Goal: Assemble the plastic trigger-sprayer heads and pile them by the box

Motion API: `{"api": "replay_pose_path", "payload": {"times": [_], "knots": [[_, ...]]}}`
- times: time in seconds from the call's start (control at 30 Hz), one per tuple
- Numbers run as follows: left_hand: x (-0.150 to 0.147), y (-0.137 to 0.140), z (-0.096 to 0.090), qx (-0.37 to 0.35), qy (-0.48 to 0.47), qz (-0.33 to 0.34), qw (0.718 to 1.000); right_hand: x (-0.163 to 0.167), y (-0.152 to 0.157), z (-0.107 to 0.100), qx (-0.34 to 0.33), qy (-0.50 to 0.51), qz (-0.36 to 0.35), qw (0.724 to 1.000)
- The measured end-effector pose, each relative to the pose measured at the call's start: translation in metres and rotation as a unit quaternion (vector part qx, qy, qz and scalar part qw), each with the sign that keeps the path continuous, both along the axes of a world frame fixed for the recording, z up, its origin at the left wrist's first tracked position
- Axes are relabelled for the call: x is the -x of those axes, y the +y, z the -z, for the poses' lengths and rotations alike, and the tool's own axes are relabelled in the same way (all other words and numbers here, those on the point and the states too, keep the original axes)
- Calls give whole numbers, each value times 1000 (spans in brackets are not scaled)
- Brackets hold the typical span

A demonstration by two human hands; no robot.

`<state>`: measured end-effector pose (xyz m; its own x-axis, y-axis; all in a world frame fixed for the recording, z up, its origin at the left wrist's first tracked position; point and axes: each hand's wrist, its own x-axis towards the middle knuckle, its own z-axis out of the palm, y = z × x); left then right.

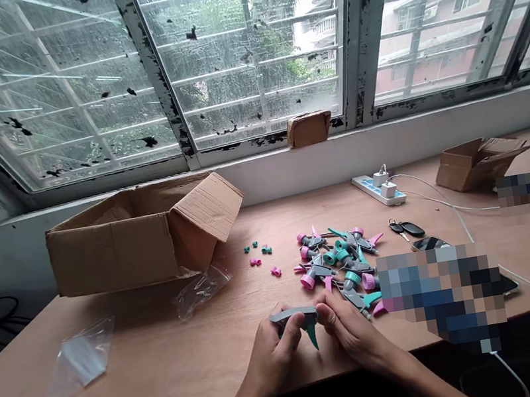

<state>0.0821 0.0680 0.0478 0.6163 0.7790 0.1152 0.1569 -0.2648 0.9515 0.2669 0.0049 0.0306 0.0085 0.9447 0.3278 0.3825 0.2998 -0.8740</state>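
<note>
grip: your left hand [273, 345] and right hand [348, 326] both pinch the grey sprayer head [294, 315], teal trigger [313, 336] dangling between your fingers.
risk: squeeze unevenly and the trigger could pop off.
pile [340, 260]: just beyond your right fingertips, easy to knock.

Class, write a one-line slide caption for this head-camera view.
Both hands, left hand and right hand, hold a grey spray trigger head beside a pile of pink and teal ones.

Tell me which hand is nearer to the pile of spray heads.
Right. The right hand lies just below the pile of spray heads; the left hand is farther left.
</note>
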Motion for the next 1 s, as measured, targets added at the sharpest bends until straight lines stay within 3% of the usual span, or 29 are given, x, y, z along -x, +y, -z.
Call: {"api": "replay_pose_path", "payload": {"times": [0.37, 0.5, 0.6, 0.77, 1.0], "knots": [[0, -4, -5, 19, -10, -73, 997, 3, -4, -5, -15, -12, 1, 1000], [-1, -8, -9, 50, -50, -91, 993, 5, -3, -2, -77, -33, 26, 996], [-2, -10, -11, 59, -67, -91, 992, 6, -3, -1, -110, -31, 41, 993], [-2, -8, -11, 44, -41, -78, 995, 4, -4, 0, -94, -14, 42, 995], [-1, -7, -10, 35, -33, -67, 997, 4, -4, 4, -96, -81, 51, 991]]}}
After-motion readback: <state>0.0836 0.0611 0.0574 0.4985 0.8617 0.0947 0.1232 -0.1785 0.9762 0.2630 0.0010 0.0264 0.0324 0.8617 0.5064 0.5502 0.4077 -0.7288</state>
